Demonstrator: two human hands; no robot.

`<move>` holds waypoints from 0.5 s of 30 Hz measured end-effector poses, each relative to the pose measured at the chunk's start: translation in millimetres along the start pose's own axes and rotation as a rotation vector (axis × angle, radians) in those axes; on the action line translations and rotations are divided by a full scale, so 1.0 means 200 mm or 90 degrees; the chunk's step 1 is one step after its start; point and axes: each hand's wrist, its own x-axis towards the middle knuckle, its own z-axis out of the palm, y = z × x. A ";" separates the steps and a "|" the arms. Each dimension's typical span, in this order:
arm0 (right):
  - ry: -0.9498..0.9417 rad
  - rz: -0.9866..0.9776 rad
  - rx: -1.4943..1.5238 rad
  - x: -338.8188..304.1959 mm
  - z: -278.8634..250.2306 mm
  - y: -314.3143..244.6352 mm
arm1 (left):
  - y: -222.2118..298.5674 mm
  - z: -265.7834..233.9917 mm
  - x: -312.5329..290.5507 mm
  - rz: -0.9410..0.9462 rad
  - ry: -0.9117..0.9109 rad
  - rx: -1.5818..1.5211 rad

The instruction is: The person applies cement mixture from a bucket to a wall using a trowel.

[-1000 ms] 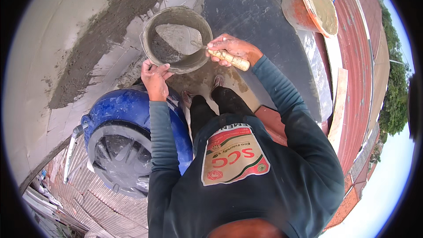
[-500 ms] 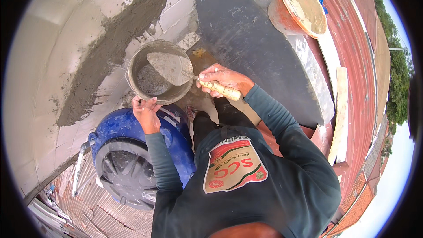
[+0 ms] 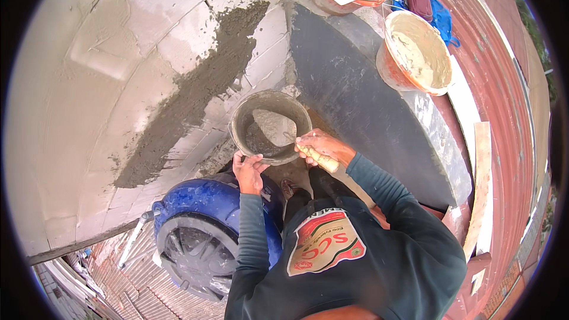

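My left hand [image 3: 249, 172] grips the near rim of a round grey bucket [image 3: 238, 120], thumb over the edge. Dark wet mortar [image 3: 259, 142] lies at the bottom of that bucket. In my right hand [image 3: 326, 146] is the pale yellow handle of a trowel [image 3: 275, 127], fingers wrapped round it. The trowel's blade points left, over the bucket's mouth, and is coated with grey mortar. To the left, a rough band of wet mortar [image 3: 189, 92] runs slantwise over the pale block wall [image 3: 142, 24].
A blue tank [image 3: 195, 192] with a black lid stands close by my left forearm. At the far right an orange bucket [image 3: 388, 68] holds pale mix, beside bags [image 3: 419, 3]. A dark slab [image 3: 355, 95] lies to the right, with a wooden plank [image 3: 479, 184] beyond it.
The view has shifted, so everything sits lower and further right. The trowel blade has dipped further into the bucket's mouth. Both hands keep their holds.
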 end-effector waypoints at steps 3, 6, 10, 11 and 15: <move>0.031 -0.066 0.069 -0.05 0.03 -0.06 | 0.00 0.05 0.04 -0.017 0.019 -0.019; 0.055 -0.182 0.128 -0.15 0.11 -0.16 | 0.04 0.07 0.06 -0.020 0.025 -0.031; 0.141 -0.366 0.149 -0.19 0.25 -0.28 | 0.10 0.01 0.05 -0.015 0.026 -0.032; 0.172 -0.409 0.142 -0.18 0.31 -0.32 | 0.11 -0.03 0.04 -0.009 0.031 -0.028; 0.358 -0.564 0.149 0.09 0.56 -0.46 | 0.16 -0.13 0.04 0.010 0.064 -0.019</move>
